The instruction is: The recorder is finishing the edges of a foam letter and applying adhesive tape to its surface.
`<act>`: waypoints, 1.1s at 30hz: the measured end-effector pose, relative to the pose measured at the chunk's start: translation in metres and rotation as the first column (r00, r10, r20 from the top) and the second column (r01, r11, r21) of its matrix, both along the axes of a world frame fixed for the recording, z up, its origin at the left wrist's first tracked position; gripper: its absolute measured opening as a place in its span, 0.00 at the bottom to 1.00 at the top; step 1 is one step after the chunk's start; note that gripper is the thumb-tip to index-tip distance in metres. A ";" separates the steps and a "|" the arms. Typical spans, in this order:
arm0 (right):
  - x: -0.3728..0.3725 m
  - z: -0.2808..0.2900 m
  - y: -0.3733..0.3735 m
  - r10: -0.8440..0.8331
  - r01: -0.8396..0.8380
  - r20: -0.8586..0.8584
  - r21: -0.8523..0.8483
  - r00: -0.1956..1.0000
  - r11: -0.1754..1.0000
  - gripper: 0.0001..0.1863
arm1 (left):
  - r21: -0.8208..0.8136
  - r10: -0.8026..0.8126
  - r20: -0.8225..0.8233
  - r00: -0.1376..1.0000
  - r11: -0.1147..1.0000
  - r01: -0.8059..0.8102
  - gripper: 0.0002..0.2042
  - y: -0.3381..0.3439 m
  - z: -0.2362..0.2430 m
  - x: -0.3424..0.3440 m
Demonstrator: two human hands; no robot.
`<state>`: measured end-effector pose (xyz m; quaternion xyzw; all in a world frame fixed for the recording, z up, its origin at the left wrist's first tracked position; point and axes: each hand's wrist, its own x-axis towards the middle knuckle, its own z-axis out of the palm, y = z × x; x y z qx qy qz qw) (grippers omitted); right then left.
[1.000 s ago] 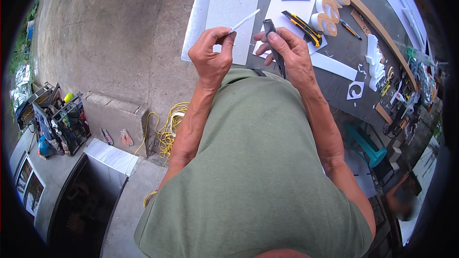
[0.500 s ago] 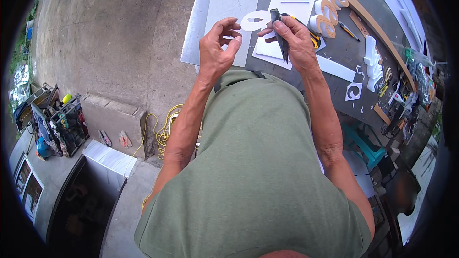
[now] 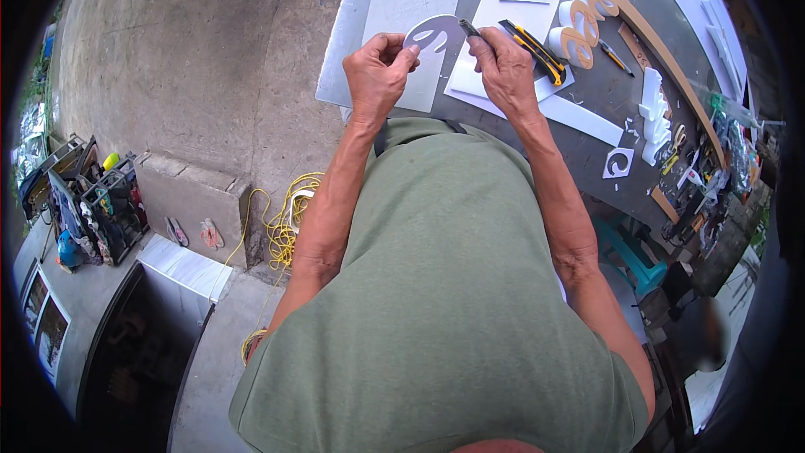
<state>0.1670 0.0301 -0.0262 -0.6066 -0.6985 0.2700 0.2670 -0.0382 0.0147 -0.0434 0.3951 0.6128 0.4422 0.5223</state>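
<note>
My left hand (image 3: 379,74) pinches a thin, pale, loop-shaped cut-out (image 3: 433,24) between thumb and fingers, holding it up above the near edge of the table. Close to its right side, my right hand (image 3: 506,71) is closed on a narrow dark strip (image 3: 469,28). Only the strip's tip shows past the fingers, so I cannot tell its exact kind. Just right of that hand, a yellow-and-black utility knife (image 3: 537,54) lies on the table by white sheets. A second, slimmer utility knife (image 3: 615,58) rests farther right.
The dark worktable (image 3: 591,122) carries white boards (image 3: 503,21), curved white-and-tan letter shapes (image 3: 579,23), a stack of white cut pieces (image 3: 652,117) and a small square offcut (image 3: 619,163). A long brown strip (image 3: 671,54) edges the right. Yellow cord (image 3: 289,222) lies on the ground at left.
The cut-out has turned and tilted, now pinched in my left hand, whose fingers were more spread. My right hand has shifted slightly left and down, and the dark strip is now mostly hidden.
</note>
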 end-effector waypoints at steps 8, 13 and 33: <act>-0.021 0.002 -0.015 0.174 -0.159 0.074 -0.174 0.982 0.972 0.08 | 0.244 -0.030 -0.414 0.910 0.959 0.142 0.04 -0.006 0.004 0.005; -0.024 0.000 -0.012 0.224 -0.247 0.406 0.006 0.886 0.969 0.06 | 0.240 -0.043 -0.469 0.882 0.955 0.174 0.04 -0.009 0.005 0.005; -0.028 -0.017 -0.008 0.280 -0.261 0.294 -0.103 0.914 0.960 0.08 | 0.260 -0.092 -0.525 0.846 0.929 0.263 0.04 -0.008 0.001 0.009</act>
